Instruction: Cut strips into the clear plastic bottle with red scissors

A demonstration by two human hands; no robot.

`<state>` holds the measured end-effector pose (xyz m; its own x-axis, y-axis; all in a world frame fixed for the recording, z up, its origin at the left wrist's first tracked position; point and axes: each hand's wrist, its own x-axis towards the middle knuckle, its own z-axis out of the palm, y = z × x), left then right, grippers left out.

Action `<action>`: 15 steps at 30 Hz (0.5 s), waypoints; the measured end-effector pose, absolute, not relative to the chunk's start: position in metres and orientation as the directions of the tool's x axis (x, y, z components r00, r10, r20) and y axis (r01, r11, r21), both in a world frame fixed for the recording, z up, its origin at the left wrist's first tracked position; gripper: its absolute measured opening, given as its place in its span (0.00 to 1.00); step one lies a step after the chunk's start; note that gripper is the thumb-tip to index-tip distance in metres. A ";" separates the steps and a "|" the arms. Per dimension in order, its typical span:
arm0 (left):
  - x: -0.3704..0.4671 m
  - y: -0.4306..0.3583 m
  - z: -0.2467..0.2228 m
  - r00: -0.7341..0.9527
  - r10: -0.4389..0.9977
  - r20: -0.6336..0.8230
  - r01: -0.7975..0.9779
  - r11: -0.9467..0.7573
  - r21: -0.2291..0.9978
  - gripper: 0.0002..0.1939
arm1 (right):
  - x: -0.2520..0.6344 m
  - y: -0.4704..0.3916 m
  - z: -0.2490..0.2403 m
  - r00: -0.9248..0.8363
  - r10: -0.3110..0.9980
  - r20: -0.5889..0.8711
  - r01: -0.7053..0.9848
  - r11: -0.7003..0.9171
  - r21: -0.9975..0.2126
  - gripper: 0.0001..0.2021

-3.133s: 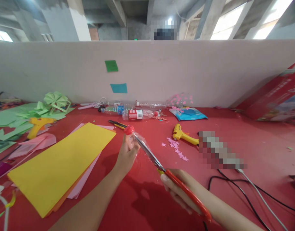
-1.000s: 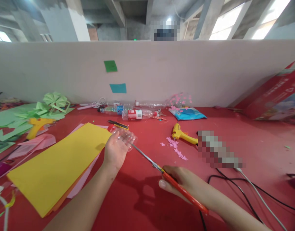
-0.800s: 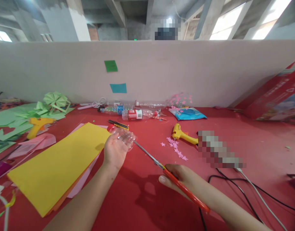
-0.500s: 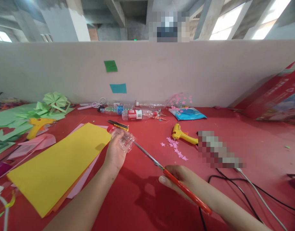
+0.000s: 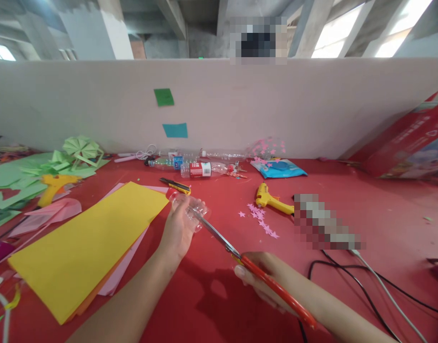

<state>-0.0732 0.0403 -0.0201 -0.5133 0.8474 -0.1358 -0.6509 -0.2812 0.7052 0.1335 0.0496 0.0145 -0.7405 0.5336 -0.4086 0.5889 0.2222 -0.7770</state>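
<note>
My left hand (image 5: 178, 231) is closed around a clear plastic bottle piece (image 5: 200, 209) with a red cap at its upper left end. In my right hand (image 5: 267, 274) are red-handled scissors (image 5: 276, 288), fingers wrapped round the grips. The long metal blades point up and left, their tips at the open, cut end of the bottle piece. Whether the tips are inside or just in front of the plastic is hard to tell. Just beyond my left hand lies a yellow-and-black utility knife (image 5: 176, 186).
Yellow paper sheets (image 5: 90, 247) lie at left, near a yellow glue gun (image 5: 57, 186) and green paper (image 5: 11, 171). Several bottles (image 5: 200, 169) rest along the partition. At right are pink stars (image 5: 263, 221), another glue gun (image 5: 272, 200), blue packet (image 5: 281, 168) and cables (image 5: 365, 281).
My left hand and the bottle piece have shifted slightly right, toward the scissors. The blade tips now overlap the plastic further. My right hand has moved only a little.
</note>
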 end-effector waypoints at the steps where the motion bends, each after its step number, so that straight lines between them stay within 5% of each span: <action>1: -0.072 0.040 -0.020 -0.514 0.848 -0.131 -0.647 -0.282 0.708 0.07 | 0.133 0.049 0.013 -0.737 0.541 -0.405 0.587 0.216 -0.780 0.26; 15: -0.070 0.040 -0.018 -0.522 0.842 -0.138 -0.648 -0.285 0.706 0.08 | 0.134 0.047 0.010 -0.740 0.551 -0.385 0.567 0.204 -0.798 0.29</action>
<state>-0.0701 0.0397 -0.0178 -0.5215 0.8420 -0.1380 -0.6478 -0.2855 0.7063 0.1336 0.0466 0.0104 -0.7401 0.5514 -0.3850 0.5670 0.2036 -0.7982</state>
